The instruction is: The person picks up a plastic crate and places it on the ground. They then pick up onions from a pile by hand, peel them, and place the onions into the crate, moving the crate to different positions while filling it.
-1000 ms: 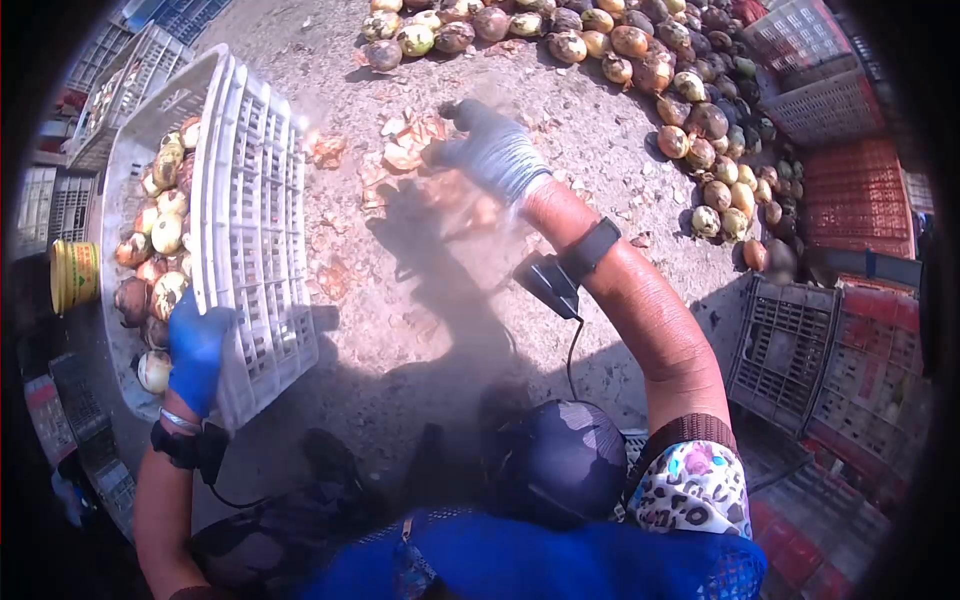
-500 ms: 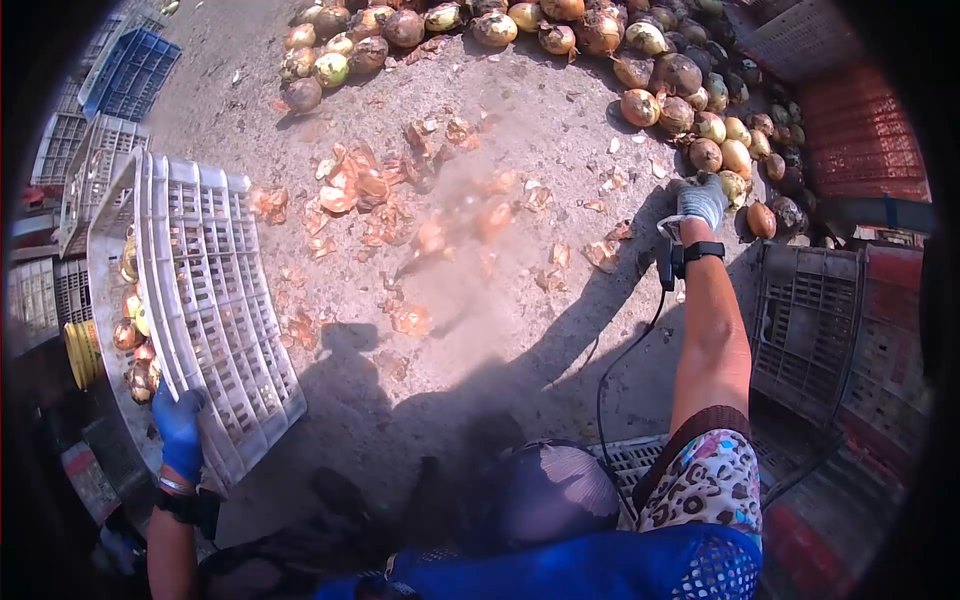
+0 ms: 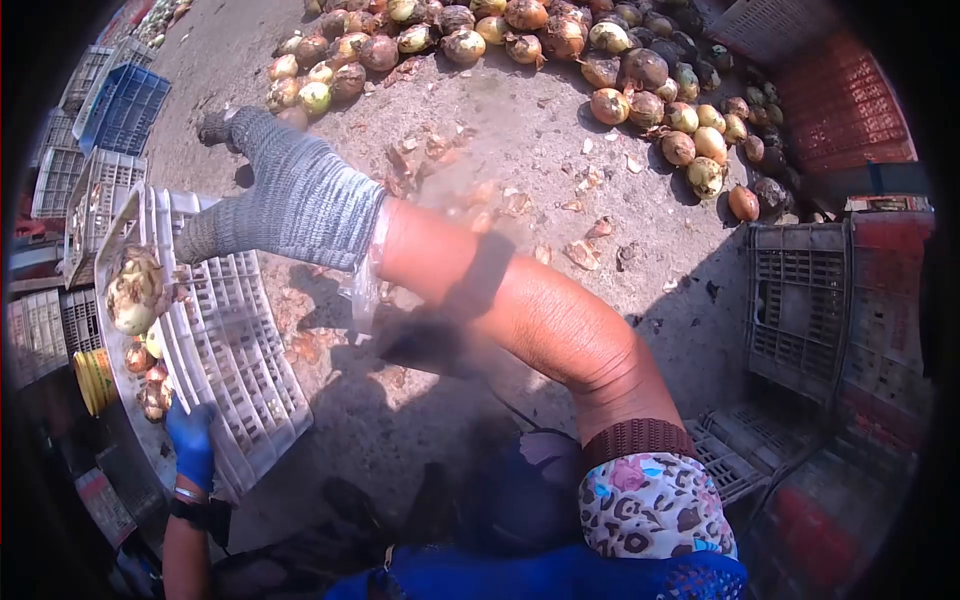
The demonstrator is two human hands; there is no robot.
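Note:
My left hand (image 3: 190,442), in a blue glove, grips the near rim of a white slatted plastic crate (image 3: 238,350) tilted on its side. My right hand (image 3: 285,190), in a grey knitted glove, reaches across over the crate's far end. Its fingers and thumb are spread apart with nothing between them. Just beyond the thumb, a large brownish onion (image 3: 135,292) shows at the crate's opening, apart from the hand. Further onions (image 3: 155,390) lie inside the crate, close to my left hand.
A heap of onions (image 3: 640,70) spreads over the concrete ahead, with loose onion skins (image 3: 580,253) on the ground. Blue (image 3: 128,105) and white crates (image 3: 58,180) stand at left, beside a yellow bucket (image 3: 95,382). Grey (image 3: 800,300) and red crates (image 3: 850,130) line the right.
My right hand has swung from the onion heap at right across to the crate at left and has opened. A large onion now shows at the crate's opening. My left hand still holds the rim.

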